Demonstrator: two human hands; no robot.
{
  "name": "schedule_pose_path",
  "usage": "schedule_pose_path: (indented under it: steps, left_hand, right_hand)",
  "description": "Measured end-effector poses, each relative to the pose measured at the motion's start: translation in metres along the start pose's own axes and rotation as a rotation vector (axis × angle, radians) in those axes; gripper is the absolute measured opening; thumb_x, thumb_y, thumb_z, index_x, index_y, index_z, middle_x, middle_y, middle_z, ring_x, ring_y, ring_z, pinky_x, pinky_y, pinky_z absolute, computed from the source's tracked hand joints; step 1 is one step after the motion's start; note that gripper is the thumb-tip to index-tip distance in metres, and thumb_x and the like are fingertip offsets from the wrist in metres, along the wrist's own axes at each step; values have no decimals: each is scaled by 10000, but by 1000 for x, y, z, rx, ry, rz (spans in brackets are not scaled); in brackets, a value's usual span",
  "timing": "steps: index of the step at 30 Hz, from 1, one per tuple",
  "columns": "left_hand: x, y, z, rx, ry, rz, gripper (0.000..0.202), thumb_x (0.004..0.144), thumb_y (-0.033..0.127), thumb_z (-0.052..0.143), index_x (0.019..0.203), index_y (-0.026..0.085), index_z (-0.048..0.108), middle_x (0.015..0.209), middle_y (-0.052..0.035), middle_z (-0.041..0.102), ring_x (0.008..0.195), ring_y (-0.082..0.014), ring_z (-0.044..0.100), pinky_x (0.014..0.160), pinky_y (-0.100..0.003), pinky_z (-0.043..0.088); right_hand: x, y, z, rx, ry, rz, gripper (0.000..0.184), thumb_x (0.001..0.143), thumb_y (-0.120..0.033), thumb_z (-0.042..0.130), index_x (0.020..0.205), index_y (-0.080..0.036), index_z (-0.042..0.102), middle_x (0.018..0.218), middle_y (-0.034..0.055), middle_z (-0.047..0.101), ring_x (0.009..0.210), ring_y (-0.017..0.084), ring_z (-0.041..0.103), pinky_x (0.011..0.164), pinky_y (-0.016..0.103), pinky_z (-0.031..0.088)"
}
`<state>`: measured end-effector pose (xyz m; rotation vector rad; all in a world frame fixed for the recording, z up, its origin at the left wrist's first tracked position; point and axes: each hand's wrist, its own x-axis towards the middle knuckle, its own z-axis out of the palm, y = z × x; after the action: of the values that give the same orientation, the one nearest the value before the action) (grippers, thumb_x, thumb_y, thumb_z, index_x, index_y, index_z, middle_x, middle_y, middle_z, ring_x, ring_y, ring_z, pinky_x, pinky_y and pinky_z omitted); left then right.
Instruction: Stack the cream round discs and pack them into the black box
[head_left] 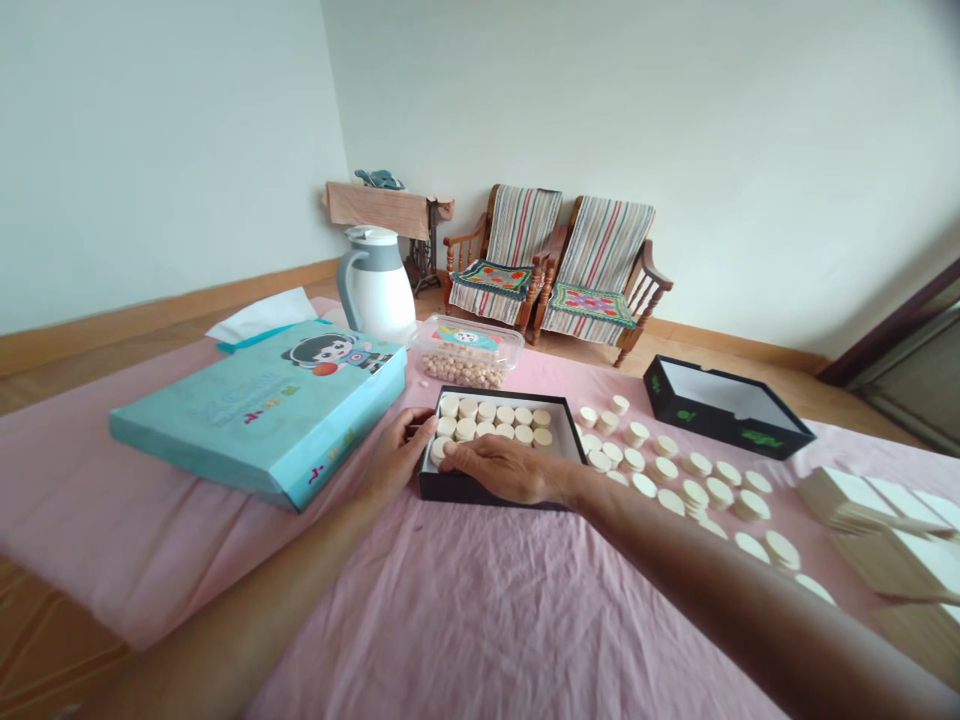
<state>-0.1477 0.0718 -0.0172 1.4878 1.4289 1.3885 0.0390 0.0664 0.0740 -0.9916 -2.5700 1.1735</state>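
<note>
A black box [564, 432] sits on the pink cloth, with several round pale wooden discs [495, 420] lined up in rows inside. My left hand [397, 455] rests against the box's left wall, fingers curled at its edge. My right hand [504, 468] lies flat over the near left part of the box, fingertips touching a disc at the front left corner. More loose discs [694, 490] are scattered on the cloth to the right of the box.
A light blue flat gift box [262, 415] lies to the left. A white jug [375, 285] and a clear tub of nuts [466, 352] stand behind. The black lid [724, 405] lies at the right, folded wooden boards [877, 515] beyond it. Two wooden armchairs [551, 270] stand by the wall.
</note>
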Motion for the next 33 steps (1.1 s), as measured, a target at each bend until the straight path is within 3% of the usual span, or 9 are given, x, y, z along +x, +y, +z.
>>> schedule_pose_path:
  steps: [7, 20, 23, 26, 30, 33]
  left_hand:
    - [1, -2, -1, -44, -13, -54, 414, 796, 491, 569, 1025, 147, 591, 984, -85, 671, 912, -240, 637, 780, -340, 508]
    - [0, -2, -2, -43, -26, -41, 428, 799, 501, 559, 1040, 148, 600, 1007, -91, 668, 933, -245, 634, 782, -340, 499]
    - [0, -1, -1, -28, -30, -28, 427, 802, 499, 556, 1040, 148, 603, 1006, -87, 667, 916, -238, 633, 767, -334, 496]
    - [0, 0, 0, -37, -21, -26, 427, 798, 498, 559, 1035, 147, 606, 1008, -87, 669, 922, -239, 630, 765, -329, 495]
    - [1, 3, 0, -6, -19, -32, 426, 777, 491, 577, 1028, 148, 616, 1044, -87, 672, 954, -245, 625, 796, -331, 485]
    - [2, 2, -1, 25, -17, -49, 438, 745, 476, 606, 1038, 150, 615, 1021, -79, 680, 922, -247, 632, 773, -330, 485]
  right_hand:
    - [23, -7, 7, -110, -155, 76, 661, 915, -640, 216, 647, -157, 578, 712, 51, 604, 696, 174, 543, 629, 268, 421]
    - [30, 10, 4, -51, -77, -22, 507, 929, -544, 362, 745, -169, 649, 701, 6, 617, 708, 147, 554, 688, 249, 437]
    - [11, 7, -6, -44, -14, -36, 459, 933, -508, 385, 815, -161, 662, 778, 14, 650, 737, 144, 575, 718, 252, 442]
    - [-25, 5, -28, -60, 89, -11, 373, 926, -444, 431, 897, -164, 675, 851, 24, 675, 787, 145, 596, 741, 250, 443]
    - [-82, 17, -59, -120, 355, 143, 256, 878, -342, 501, 958, -178, 680, 858, 30, 689, 797, 156, 613, 741, 259, 447]
    - [-118, 40, -70, -184, 401, 308, 229, 834, -303, 532, 969, -177, 669, 843, 40, 693, 765, 169, 623, 708, 268, 450]
